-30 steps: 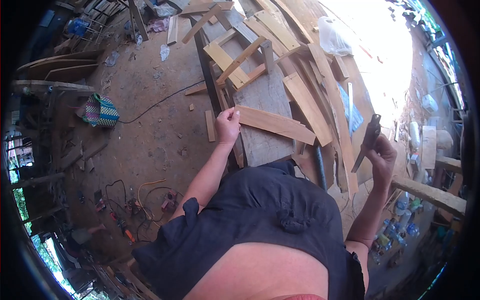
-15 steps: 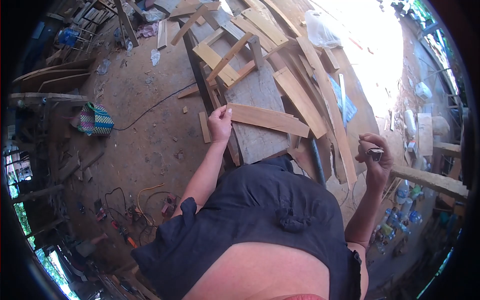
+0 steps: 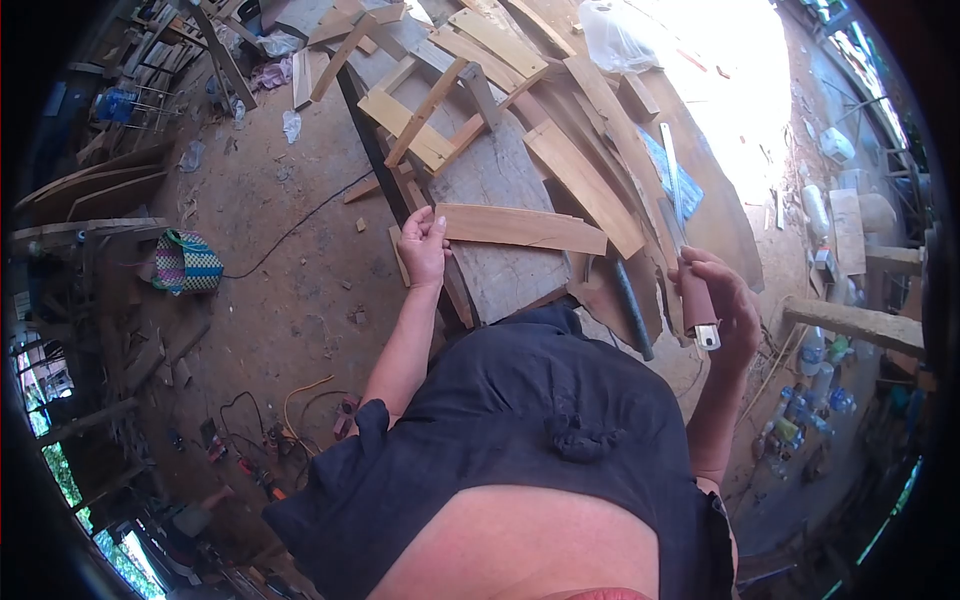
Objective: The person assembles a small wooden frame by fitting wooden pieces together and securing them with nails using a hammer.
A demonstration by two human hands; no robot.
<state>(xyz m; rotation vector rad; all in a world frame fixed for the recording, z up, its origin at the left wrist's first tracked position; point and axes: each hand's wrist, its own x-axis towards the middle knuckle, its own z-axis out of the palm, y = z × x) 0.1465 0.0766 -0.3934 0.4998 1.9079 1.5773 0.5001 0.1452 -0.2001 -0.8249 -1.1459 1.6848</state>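
Note:
My left hand point(image 3: 424, 246) grips the left end of a flat brown board point(image 3: 530, 229), thumb on top. The board extends to the right above the grey worktop point(image 3: 480, 185). At the right, my right hand point(image 3: 730, 305) is wrapped round the brown handle point(image 3: 696, 298) of a tool, whose pale metal butt with a hole points towards me. A long narrow metal strip point(image 3: 672, 180) lies beyond the handle over blue material point(image 3: 655, 160); where it meets the tool is unclear. The tool is apart from the board.
A pale wooden frame point(image 3: 408, 122) and several loose boards point(image 3: 585, 185) cover the far worktop. A dark pipe point(image 3: 632, 310) slants near my shirt. A woven basket point(image 3: 187, 262) stands on the floor at left; a beam point(image 3: 855, 326) and plastic bottles point(image 3: 812, 348) are at right.
My right hand has turned and moved slightly left, bringing the tool's brown handle into view lengthwise. The held board has tilted closer to level. The whole view has shifted slightly.

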